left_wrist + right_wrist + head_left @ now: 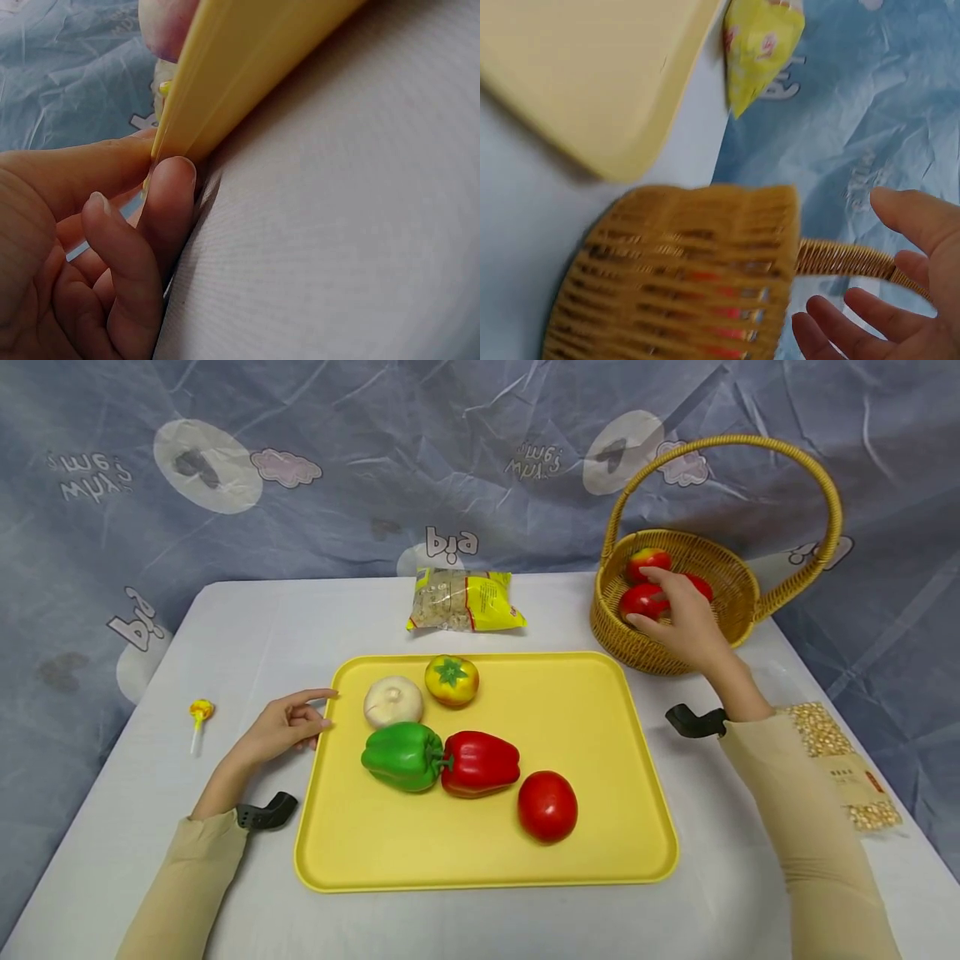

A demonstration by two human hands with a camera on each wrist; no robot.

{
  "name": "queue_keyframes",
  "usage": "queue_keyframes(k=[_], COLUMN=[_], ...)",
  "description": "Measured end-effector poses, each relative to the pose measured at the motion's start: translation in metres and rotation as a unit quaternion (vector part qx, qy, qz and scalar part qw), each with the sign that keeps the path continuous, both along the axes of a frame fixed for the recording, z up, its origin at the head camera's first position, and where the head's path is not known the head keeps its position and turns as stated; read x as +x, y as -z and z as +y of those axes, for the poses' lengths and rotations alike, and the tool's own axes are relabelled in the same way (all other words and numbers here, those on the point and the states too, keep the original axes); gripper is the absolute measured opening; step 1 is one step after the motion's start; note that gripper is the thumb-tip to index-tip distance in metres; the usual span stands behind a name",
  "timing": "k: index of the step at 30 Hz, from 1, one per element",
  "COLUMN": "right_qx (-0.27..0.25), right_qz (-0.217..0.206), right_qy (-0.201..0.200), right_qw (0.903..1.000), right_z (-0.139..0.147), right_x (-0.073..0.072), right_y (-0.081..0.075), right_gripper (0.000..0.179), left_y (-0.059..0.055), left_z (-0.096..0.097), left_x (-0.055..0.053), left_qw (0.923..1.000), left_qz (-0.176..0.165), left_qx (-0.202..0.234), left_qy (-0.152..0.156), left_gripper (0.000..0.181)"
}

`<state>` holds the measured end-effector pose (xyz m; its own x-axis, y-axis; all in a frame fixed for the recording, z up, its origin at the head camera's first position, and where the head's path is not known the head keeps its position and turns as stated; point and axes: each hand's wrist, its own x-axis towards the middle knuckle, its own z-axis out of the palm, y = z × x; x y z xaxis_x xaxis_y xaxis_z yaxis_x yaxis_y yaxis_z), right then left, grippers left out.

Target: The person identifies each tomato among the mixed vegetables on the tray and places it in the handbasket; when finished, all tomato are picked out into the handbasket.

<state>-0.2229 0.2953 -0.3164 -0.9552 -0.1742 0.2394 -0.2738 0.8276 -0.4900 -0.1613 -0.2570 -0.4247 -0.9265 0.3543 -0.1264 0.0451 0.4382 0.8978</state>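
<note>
My left hand [281, 727] is at the left rim of the yellow tray [600, 752]; in the left wrist view the thumb and a finger [171, 191] pinch that rim. On the tray lie a white garlic bulb [393, 702], a yellow-orange tomato [452, 681], a green bell pepper [401, 757], a red bell pepper [482, 764] and a red tomato [547, 807]. Over the wicker basket [637, 643] my right hand [686, 614] hovers with fingers spread, nothing between them. Beneath it, partly hidden, are a red-yellow fruit [648, 562] and red ones [639, 602].
A yellow snack bag [468, 602] lies behind the tray. To the left is a yellow lollipop [199, 714]. Beside the right sleeve lies a bag of corn kernels [821, 727]. The basket's tall handle [828, 502] arches up at the back right, before a blue-grey cloth.
</note>
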Motion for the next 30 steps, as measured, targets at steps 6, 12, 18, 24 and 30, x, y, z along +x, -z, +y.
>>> queue_keyframes(k=[6, 12, 18, 24, 30], right_qx=[-0.004, -0.004, -0.011, -0.03, -0.031], right_qz=[0.045, 0.067, 0.104, 0.118, 0.092], right_qy=[-0.032, -0.057, -0.098, -0.147, -0.178], right_qw=[0.9985, 0.9961, 0.9897, 0.9816, 0.9791], right_z=[-0.016, -0.034, -0.053, -0.072, -0.091], right_x=[0.006, 0.013, 0.018, 0.021, 0.023], right_y=[-0.003, -0.003, 0.002, 0.007, 0.011], right_gripper=[0.065, 0.064, 0.06, 0.06, 0.059], left_y=[0.0, -0.001, -0.002, 0.001, 0.001], left_z=[-0.001, -0.001, 0.0, -0.001, -0.001], left_x=[-0.001, 0.0, 0.001, 0.0, 0.0], left_qw=[1.0, 1.0, 1.0, 1.0, 1.0], left_qz=[0.0, -0.007, -0.003, 0.002, -0.001], left_qx=[-0.003, -0.002, -0.001, -0.003, 0.003], left_qy=[0.001, 0.0, 0.001, 0.002, 0.001], left_gripper=[0.05, 0.052, 0.052, 0.051, 0.051])
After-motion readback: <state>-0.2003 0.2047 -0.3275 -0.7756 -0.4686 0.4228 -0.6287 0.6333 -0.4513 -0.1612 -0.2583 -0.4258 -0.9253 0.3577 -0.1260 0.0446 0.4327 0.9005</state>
